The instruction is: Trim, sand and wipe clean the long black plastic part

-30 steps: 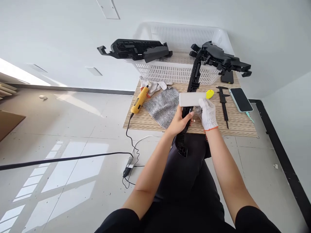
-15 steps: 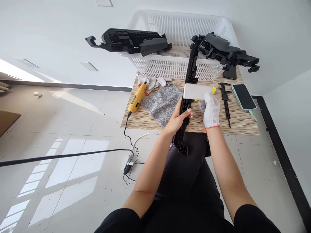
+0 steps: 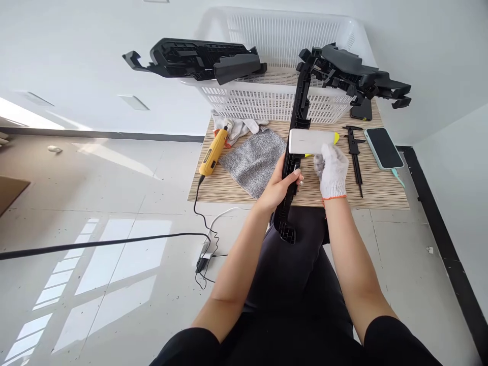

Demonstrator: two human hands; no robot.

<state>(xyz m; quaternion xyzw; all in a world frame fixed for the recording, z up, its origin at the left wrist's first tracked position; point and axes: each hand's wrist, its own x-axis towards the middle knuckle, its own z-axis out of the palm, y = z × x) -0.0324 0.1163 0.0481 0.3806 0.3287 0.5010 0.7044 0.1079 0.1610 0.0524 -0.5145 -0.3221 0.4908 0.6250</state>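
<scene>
My left hand (image 3: 280, 187), bare, is closed around a long black plastic frame part (image 3: 301, 104). The part slants from over my thighs up to the basket's front rim. In a white knit glove with an orange cuff, my right hand (image 3: 332, 170) grips a flat white rectangular block with a yellow end (image 3: 310, 141). The block lies across the front of the black part; whether they touch, I cannot tell. A small yellow piece shows beneath the block, mostly hidden. Under my hands lies a grey knit cloth (image 3: 257, 160) on the slatted mat (image 3: 236, 193).
Behind stands a white plastic basket (image 3: 259, 104) with black plastic parts (image 3: 206, 61) across its rim. A yellow corded tool (image 3: 213, 152) and a white glove (image 3: 240, 129) lie left. Black calipers (image 3: 354, 152) and two phones (image 3: 383, 147) lie right. Cables (image 3: 208, 251) trail on the floor.
The whole view has shifted slightly, with the basket now higher in the frame. The white block is tilted a little differently in my right hand. My left hand keeps its hold.
</scene>
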